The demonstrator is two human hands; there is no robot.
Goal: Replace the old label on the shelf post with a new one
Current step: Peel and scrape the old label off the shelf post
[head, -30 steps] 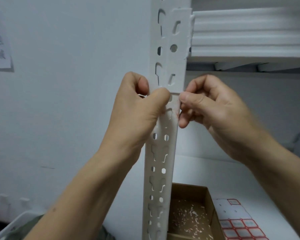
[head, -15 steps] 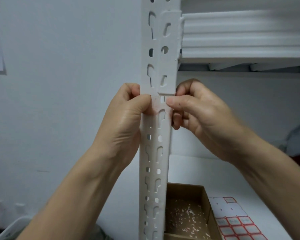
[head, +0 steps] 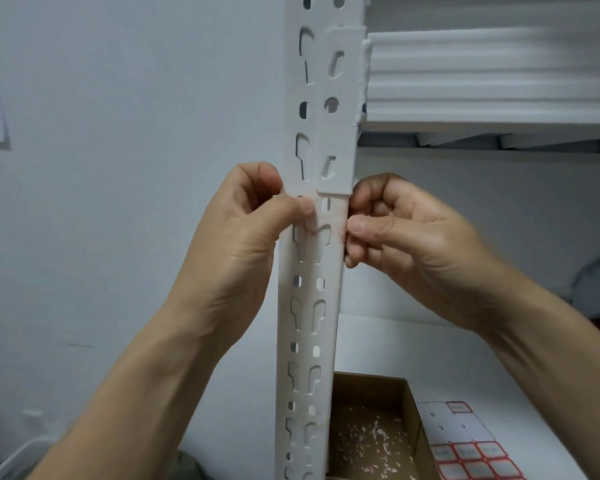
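The shelf post (head: 317,306) stands upright before you, with a faint reddish smear (head: 338,225) (patchy, near the right edge) on its face between your thumbs. Your left hand (head: 243,244) pinches the post's left edge, thumb pressed on the front. Your right hand (head: 406,237) is curled at the right edge, thumb touching it, but whether it pinches anything cannot be told. Lower right sit a cardboard box (head: 371,386) of scraps and a sheet of red-bordered labels (head: 471,459).
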